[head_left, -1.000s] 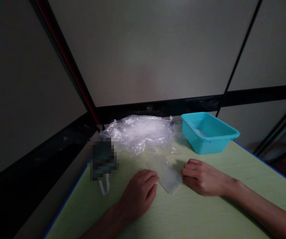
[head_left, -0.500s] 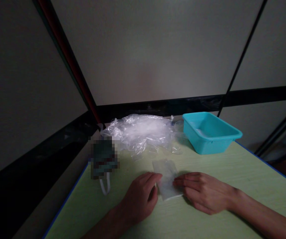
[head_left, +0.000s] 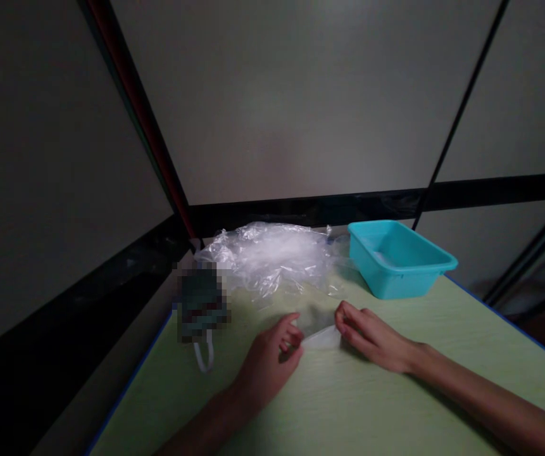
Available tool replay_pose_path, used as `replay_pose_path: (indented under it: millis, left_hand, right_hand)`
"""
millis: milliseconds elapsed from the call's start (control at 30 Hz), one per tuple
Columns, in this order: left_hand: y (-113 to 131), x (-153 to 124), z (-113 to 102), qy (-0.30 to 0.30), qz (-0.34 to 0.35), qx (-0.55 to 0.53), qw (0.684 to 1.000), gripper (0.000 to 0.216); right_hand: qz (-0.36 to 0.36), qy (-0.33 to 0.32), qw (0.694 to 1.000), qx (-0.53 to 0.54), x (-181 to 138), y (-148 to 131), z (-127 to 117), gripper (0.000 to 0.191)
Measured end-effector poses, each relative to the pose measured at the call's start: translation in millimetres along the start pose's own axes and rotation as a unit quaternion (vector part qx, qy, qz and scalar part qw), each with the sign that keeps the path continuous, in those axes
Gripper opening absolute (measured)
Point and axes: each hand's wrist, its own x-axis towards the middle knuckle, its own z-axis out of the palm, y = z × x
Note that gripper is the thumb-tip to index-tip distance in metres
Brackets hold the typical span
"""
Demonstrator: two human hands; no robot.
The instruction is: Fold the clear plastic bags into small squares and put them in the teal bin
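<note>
A small translucent plastic bag (head_left: 322,337) stretches between my two hands, its near edge showing as a pale slanted strip. My left hand (head_left: 272,358) has curled fingers and its thumb closed at the bag's left corner. At the other side, my right hand (head_left: 374,337) pinches the bag's right edge between thumb and fingers. Part of the bag is hidden by the fingertips. Just beyond lies a crumpled heap of clear plastic bags (head_left: 272,256).
A turquoise plastic basin (head_left: 402,278) stands at the back right, with something pale inside. On the left lies a pixelated dark green item (head_left: 200,304) with a white loop. The pale green table (head_left: 329,411) has blue edging and meets wall panels behind.
The small bag lay flat under my fingers; now its near edge is raised and folded away. My right hand has moved up and turned into a pinch. My left fingers have curled at the corner.
</note>
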Motion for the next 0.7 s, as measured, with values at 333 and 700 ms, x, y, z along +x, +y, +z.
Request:
replay_pose_path:
  millis: [333, 700]
  left_hand:
    - [-10, 11, 7, 0.026, -0.096, -0.156, 0.983, 0.057]
    - [-9, 22, 7, 0.027, -0.133, -0.169, 0.976, 0.061]
  right_hand:
    - [0.146, 0.077, 0.977, 0.132, 36, 28, 23, 0.015]
    - [0.076, 0.155, 0.985, -0.017, 16, 7, 15, 0.023]
